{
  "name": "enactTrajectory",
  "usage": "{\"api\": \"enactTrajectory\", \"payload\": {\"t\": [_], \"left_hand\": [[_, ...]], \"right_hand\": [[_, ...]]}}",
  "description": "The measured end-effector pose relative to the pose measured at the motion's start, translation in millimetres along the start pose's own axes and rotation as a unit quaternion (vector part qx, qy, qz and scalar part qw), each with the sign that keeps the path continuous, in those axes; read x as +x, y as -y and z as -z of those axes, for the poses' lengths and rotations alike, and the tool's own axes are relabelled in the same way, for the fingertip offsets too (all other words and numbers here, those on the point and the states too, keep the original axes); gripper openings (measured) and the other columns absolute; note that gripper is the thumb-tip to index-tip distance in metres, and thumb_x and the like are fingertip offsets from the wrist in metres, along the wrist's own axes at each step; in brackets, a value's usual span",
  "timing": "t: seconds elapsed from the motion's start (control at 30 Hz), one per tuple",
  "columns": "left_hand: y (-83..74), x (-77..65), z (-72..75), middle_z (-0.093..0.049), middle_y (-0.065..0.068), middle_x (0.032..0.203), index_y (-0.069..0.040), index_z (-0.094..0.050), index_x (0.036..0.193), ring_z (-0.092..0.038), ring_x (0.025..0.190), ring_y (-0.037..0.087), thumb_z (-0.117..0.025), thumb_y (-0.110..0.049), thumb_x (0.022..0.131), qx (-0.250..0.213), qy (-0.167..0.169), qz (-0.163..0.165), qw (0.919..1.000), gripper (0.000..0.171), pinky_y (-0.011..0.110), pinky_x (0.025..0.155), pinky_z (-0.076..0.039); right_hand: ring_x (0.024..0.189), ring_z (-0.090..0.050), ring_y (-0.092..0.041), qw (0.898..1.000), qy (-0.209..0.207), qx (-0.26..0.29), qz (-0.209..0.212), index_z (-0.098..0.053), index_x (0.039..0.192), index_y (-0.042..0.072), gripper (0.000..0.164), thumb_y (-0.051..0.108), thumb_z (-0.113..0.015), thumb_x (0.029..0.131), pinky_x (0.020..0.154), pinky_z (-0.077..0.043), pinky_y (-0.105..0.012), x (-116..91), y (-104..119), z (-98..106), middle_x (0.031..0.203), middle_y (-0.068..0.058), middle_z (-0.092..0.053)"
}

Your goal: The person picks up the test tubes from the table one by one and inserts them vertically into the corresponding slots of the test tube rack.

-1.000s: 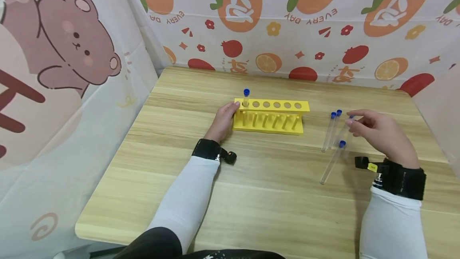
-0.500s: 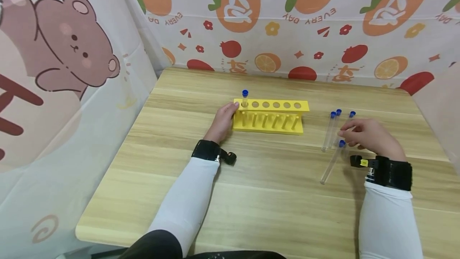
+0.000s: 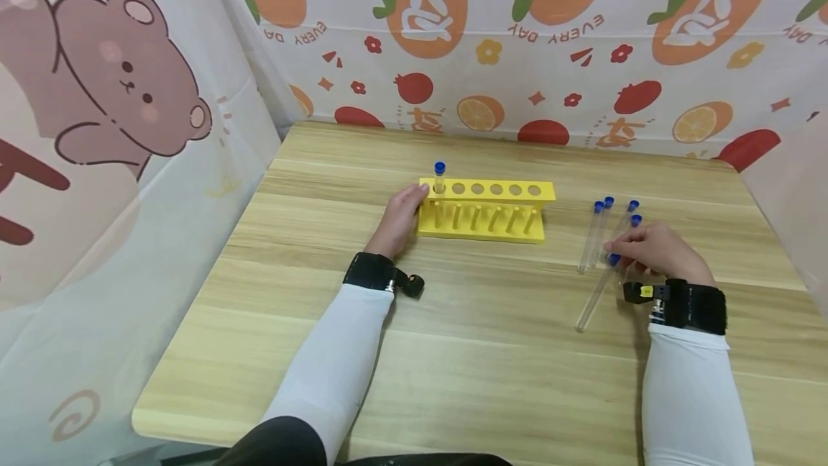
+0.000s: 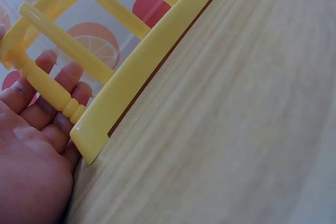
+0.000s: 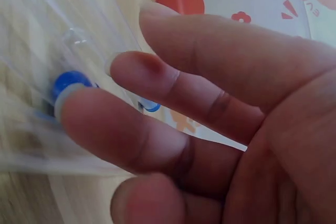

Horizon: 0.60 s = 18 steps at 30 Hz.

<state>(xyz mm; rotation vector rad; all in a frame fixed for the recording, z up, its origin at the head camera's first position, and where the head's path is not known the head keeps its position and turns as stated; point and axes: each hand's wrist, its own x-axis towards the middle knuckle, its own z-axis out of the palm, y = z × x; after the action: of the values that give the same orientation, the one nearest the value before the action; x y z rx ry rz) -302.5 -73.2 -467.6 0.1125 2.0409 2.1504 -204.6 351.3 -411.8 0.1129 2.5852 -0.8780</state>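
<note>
My left hand (image 3: 394,225) holds the left end of a yellow test tube rack (image 3: 481,239), thumb at its top plate; the left wrist view shows fingers behind the end post (image 4: 50,88). One blue-capped test tube (image 3: 440,180) stands in the rack's leftmost hole. Over at the right, my right hand (image 3: 663,252) hovers at the blue cap (image 3: 614,259) of the nearest test tube (image 3: 591,302) lying on the table. In the right wrist view its thumb and fingers (image 5: 105,121) stand apart, one fingertip overlapping a blue cap (image 5: 71,83); contact is unclear.
Several more clear test tubes (image 3: 590,239) with blue caps lie close together beyond and under the right hand. They rest on a wooden table (image 3: 466,365). A printed cloth (image 3: 362,13) hangs along the back and left edges.
My right hand has moved left and nearer, from the cap of the rightmost tube to the nearest tube's cap. Another blue cap now shows behind it. My left hand stays on the rack.
</note>
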Motion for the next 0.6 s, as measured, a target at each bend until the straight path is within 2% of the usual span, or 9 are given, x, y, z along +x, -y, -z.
{"api": "enactTrajectory", "payload": {"t": [0.1,0.23,0.4,0.6], "left_hand": [[-1.0,-0.4,0.0,-0.054,0.005,0.111,0.005,-0.049,0.089,-0.048,0.108,0.015,-0.051,-0.043,0.094,0.0,0.002,-0.001,1.0,0.049,0.034,0.105,-0.037],[-1.9,-0.5,0.0,-0.054,0.005,0.11,0.007,-0.048,0.09,-0.047,0.109,0.014,-0.051,-0.043,0.094,0.001,0.0,-0.004,1.0,0.051,0.034,0.107,-0.035],[-1.6,-0.6,0.1,-0.052,0.005,0.106,0.008,-0.044,0.088,-0.046,0.107,0.015,-0.051,-0.045,0.094,0.004,0.001,-0.001,1.0,0.054,0.034,0.106,-0.035],[0.1,-1.0,1.4,-0.053,0.005,0.116,0.006,-0.049,0.092,-0.046,0.115,0.015,-0.051,-0.046,0.094,0.006,0.003,0.005,1.0,0.052,0.033,0.109,-0.033]], "right_hand": [[0.065,-0.058,-0.02,1.0,-0.005,-0.02,0.012,-0.07,0.106,0.004,0.051,0.05,-0.061,0.086,0.055,-0.049,-0.03,2.5,-1.3,-0.8,0.076,-0.006,-0.068],[0.069,-0.056,-0.021,1.0,-0.004,-0.028,0.014,-0.07,0.106,0.006,0.051,0.052,-0.061,0.086,0.056,-0.046,-0.029,4.3,-1.6,-1.8,0.078,-0.004,-0.069],[0.073,-0.051,-0.018,0.999,0.006,-0.038,0.012,-0.072,0.104,0.009,0.047,0.051,-0.06,0.087,0.056,-0.04,-0.026,5.3,-2.2,-3.0,0.081,-0.003,-0.068],[0.078,-0.051,-0.018,0.999,0.026,-0.04,0.02,-0.071,0.107,0.01,0.047,0.051,-0.059,0.087,0.059,-0.039,-0.026,6.7,-0.8,-5.1,0.084,-0.002,-0.068]]}}
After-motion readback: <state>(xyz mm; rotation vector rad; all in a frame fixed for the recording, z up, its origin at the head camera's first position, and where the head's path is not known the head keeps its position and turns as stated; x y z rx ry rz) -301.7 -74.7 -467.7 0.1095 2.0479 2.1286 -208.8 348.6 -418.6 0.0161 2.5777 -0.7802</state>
